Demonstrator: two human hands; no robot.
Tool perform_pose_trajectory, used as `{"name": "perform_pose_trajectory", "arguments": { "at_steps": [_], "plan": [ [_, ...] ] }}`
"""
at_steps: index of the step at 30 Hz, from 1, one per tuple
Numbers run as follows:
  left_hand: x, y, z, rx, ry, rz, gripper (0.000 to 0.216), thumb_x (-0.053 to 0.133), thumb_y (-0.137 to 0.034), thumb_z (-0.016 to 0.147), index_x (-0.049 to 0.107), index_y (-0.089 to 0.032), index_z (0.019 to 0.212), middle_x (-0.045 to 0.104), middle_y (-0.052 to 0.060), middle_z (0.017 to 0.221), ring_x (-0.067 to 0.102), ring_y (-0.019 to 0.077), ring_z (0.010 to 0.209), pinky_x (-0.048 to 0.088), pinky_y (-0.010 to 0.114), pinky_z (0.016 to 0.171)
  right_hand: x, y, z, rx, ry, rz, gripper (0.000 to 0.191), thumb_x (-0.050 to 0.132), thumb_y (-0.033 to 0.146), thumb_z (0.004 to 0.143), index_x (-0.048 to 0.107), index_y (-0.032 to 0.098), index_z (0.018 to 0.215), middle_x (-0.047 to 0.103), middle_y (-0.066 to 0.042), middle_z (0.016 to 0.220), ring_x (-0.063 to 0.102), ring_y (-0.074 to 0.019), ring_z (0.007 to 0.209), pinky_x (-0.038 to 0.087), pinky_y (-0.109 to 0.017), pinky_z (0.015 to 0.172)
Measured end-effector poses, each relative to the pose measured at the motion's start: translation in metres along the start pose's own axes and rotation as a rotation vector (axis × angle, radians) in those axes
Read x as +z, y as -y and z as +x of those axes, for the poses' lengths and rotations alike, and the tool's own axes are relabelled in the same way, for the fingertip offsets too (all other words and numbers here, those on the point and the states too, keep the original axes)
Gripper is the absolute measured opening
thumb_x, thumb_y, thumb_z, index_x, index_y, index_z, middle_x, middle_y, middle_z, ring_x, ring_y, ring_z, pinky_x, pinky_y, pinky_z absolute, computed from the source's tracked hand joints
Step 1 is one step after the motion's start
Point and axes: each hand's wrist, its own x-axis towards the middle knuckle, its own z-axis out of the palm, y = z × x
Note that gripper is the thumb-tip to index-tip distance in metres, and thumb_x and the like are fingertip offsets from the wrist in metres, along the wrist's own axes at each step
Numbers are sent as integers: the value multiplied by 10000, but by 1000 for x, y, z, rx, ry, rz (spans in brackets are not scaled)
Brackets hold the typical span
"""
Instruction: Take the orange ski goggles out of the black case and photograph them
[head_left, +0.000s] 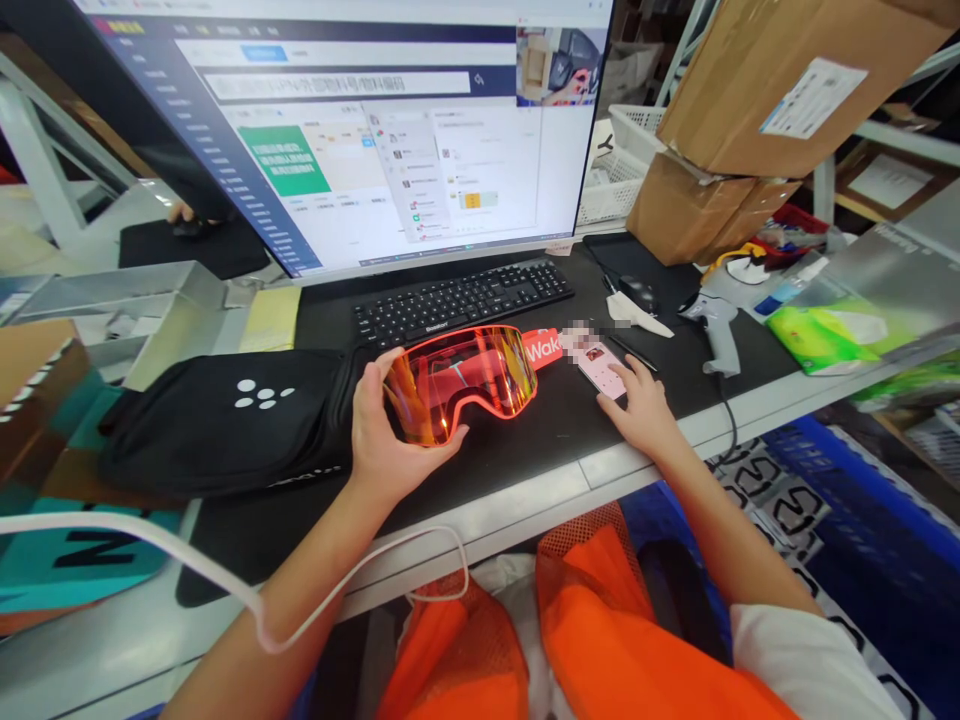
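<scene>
My left hand (386, 430) grips the left end of a pair of ski goggles (465, 380) with an orange mirrored lens, resting on the black desk mat (540, 420) in front of the keyboard (461, 298). The goggle strap (541, 348) is red with white lettering. My right hand (637, 405) lies on a phone (600, 365) with a pink screen, fingers spread flat over it. A black soft case (225, 420) with white dots sits just left of my left hand.
A large monitor (375, 130) stands behind the keyboard. A mouse (637, 292), a grey handheld scanner (716, 320) and green packets (825, 335) lie to the right. Cardboard boxes (750, 120) stack at the back right. Orange mesh bags (600, 620) hang below the desk edge.
</scene>
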Motion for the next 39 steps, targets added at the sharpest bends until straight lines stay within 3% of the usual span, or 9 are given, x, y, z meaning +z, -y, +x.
{"name": "perform_pose_trajectory", "arguments": {
  "at_steps": [4, 11, 16, 19, 22, 26, 31, 36, 39],
  "plan": [
    [0, 1, 1, 15, -10, -10, 1397, 988, -371, 700, 41, -383, 1726, 445, 173, 1618, 501, 380, 1492, 473, 631, 1187, 1, 2, 1, 20, 15, -17, 640, 621, 604, 934, 604, 243, 1462, 384, -228, 1692, 368, -478, 1553, 305, -811, 1176],
    [3, 1, 2, 11, -27, -8, 1416, 982, -398, 706, -5, -368, 1721, 441, 191, 1614, 514, 362, 1484, 511, 589, 1153, -5, 2, 11, 68, -3, 33, 927, 721, 533, 841, 419, 134, 1621, 604, -263, 1451, 542, -452, 1392, 380, -709, 1184],
    [4, 2, 0, -24, -30, 37, 1434, 992, -457, 688, -5, -354, 1714, 461, 194, 1589, 520, 371, 1469, 493, 601, 1156, -55, -15, 18, -34, 33, 70, 1091, 812, 453, 744, 332, 156, 1677, 618, -210, 1423, 604, -389, 1334, 489, -561, 1151],
    [4, -1, 0, -32, -38, 19, 1384, 979, -458, 703, 35, -350, 1710, 470, 179, 1583, 517, 369, 1470, 476, 600, 1176, -90, -26, 26, -143, 132, 50, 1099, 832, 408, 725, 335, 205, 1683, 590, -182, 1486, 577, -384, 1386, 472, -557, 1185],
    [3, -5, 1, -73, -29, 13, 1288, 977, -449, 701, 161, -322, 1689, 497, 172, 1556, 529, 374, 1454, 475, 593, 1186, -106, -24, 41, -195, 183, 44, 1076, 786, 319, 714, 336, 204, 1685, 530, -181, 1557, 526, -388, 1451, 429, -567, 1230],
    [2, -9, 3, -103, -27, 36, 1184, 956, -453, 714, 255, -277, 1652, 523, 174, 1528, 547, 372, 1433, 490, 577, 1181, -103, -7, 67, -264, 154, 124, 1006, 656, 246, 732, 333, 194, 1683, 507, -171, 1581, 469, -358, 1509, 338, -566, 1287],
    [3, -10, 6, -46, -42, 46, 1203, 938, -440, 727, 202, -288, 1666, 521, 170, 1532, 561, 370, 1421, 480, 576, 1196, -94, 9, 85, -213, 108, 386, 980, 542, 212, 732, 310, 264, 1682, 506, -99, 1641, 436, -299, 1550, 336, -551, 1288],
    [3, -11, 7, 16, -50, 108, 1256, 917, -423, 750, 98, -302, 1695, 516, 164, 1549, 560, 368, 1420, 474, 576, 1200, -95, 10, 92, -208, 133, 436, 1006, 588, 224, 699, 334, 268, 1672, 482, -106, 1673, 457, -308, 1546, 392, -535, 1257],
    [3, -11, 9, 45, -59, 100, 1280, 917, -415, 756, 72, -292, 1710, 510, 176, 1560, 560, 370, 1420, 480, 576, 1194, -94, 9, 96, -232, 103, 365, 987, 639, 223, 688, 394, 234, 1644, 496, -126, 1662, 446, -319, 1555, 323, -542, 1299]
  ]
}}
